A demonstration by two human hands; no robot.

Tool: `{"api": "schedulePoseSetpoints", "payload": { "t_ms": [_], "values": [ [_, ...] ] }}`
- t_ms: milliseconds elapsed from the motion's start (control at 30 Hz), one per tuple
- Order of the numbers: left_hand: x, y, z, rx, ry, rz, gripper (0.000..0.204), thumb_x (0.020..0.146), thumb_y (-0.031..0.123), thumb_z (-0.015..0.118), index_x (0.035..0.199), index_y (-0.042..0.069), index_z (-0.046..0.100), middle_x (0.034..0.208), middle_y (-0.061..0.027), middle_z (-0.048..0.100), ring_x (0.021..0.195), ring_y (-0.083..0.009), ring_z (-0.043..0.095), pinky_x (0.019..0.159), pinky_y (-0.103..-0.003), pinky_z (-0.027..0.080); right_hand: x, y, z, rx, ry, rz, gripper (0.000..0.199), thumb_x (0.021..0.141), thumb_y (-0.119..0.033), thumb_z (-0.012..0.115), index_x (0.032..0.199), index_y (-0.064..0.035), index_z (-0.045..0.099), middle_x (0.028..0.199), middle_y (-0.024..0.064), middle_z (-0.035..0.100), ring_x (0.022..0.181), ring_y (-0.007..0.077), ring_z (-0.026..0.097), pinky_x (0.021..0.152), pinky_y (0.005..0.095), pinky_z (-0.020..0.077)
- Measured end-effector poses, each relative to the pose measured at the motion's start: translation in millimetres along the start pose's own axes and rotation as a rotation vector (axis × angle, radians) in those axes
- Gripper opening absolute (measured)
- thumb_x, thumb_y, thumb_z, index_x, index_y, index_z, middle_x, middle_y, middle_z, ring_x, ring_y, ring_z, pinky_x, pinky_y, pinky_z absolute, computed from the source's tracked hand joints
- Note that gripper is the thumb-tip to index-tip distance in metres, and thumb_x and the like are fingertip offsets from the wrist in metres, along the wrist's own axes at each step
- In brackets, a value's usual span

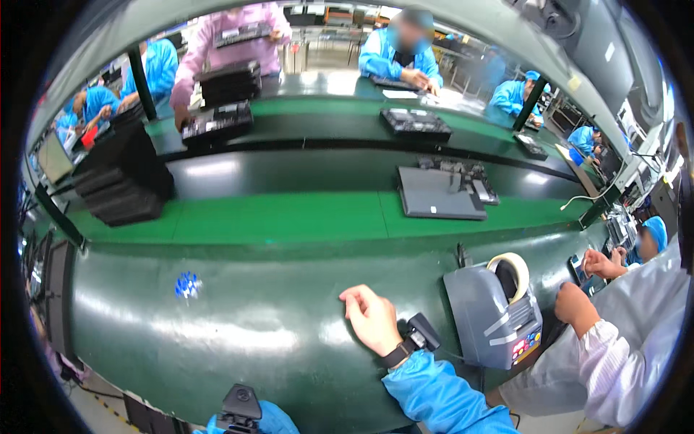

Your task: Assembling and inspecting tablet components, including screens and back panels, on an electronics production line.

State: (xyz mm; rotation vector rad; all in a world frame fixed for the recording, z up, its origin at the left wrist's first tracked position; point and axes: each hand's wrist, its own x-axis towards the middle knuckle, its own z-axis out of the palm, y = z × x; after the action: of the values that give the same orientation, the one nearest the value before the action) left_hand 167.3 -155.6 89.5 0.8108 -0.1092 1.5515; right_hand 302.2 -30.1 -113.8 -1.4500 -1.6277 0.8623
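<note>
My right hand (372, 320) is over the middle of the green table (238, 354). Its fingers are curled, with the thumb close to the forefinger; whatever they hold, if anything, is too small to make out. A black strap with a small black device (422, 332) circles that wrist, below a blue sleeve. To the right of this hand stands a grey tape dispenser (473, 307) carrying a cream roll of tape (517, 271). Of my left arm only a blue sleeve (278, 418) and a black device show at the lower edge; the hand is out of sight. Small blue pieces (186, 284) lie clustered on the left.
Beyond the table runs a green conveyor line with a dark grey laptop panel (441, 194) and open laptop bases (416, 124). A black stack (123, 173) stands at left. Co-workers work across the line; another person's hand (576, 307) is close at right.
</note>
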Motion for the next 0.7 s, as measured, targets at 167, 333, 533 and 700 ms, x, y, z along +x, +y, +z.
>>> {"api": "schedulePoseSetpoints", "payload": {
  "t_ms": [167, 333, 533, 700],
  "values": [
    [-3, 0, -11, -0.191, -0.088, -0.130, 0.027, 0.086, 0.017, 0.058, 0.100, -0.006, 0.053, 0.092, -0.0264, 0.060, 0.078, -0.0368, 0.060, 0.070, -0.041, 0.050, 2, 1, 0, 0.177, -0.108, 0.046, 0.013, 0.092, -0.013, 0.052, 0.095, -0.0034, 0.061, 0.067, 0.0020, 0.060, 0.062, 0.0073, 0.056, 0.056, 0.0234, 0.0439],
    [-7, -2, -12, -0.346, -0.226, -0.257, 0.033, 0.086, 0.017, 0.056, 0.104, -0.010, 0.052, 0.097, -0.0277, 0.060, 0.081, -0.0371, 0.059, 0.072, -0.041, 0.049, -3, 4, -2, 0.136, -0.119, 0.033, 0.014, 0.090, -0.018, 0.054, 0.095, -0.0068, 0.061, 0.066, 0.0035, 0.061, 0.058, 0.0132, 0.058, 0.056, 0.0283, 0.0444],
    [-10, -1, -7, -0.487, -0.336, -0.374, 0.039, 0.086, 0.016, 0.055, 0.109, -0.015, 0.053, 0.101, -0.0286, 0.060, 0.082, -0.0371, 0.058, 0.071, -0.042, 0.048, -6, 3, -6, 0.134, -0.171, 0.010, 0.015, 0.093, -0.013, 0.050, 0.097, -0.0024, 0.060, 0.069, 0.0027, 0.059, 0.065, 0.0086, 0.056, 0.059, 0.0241, 0.0444],
    [-6, -7, -4, -0.603, -0.337, -0.362, 0.039, 0.086, 0.014, 0.053, 0.110, -0.017, 0.053, 0.100, -0.0279, 0.060, 0.078, -0.0358, 0.058, 0.066, -0.040, 0.048, -4, 5, -7, 0.130, -0.149, -0.008, 0.015, 0.091, -0.016, 0.052, 0.096, -0.0053, 0.060, 0.068, 0.0041, 0.060, 0.061, 0.0117, 0.056, 0.057, 0.0267, 0.0438]
  ]
}}
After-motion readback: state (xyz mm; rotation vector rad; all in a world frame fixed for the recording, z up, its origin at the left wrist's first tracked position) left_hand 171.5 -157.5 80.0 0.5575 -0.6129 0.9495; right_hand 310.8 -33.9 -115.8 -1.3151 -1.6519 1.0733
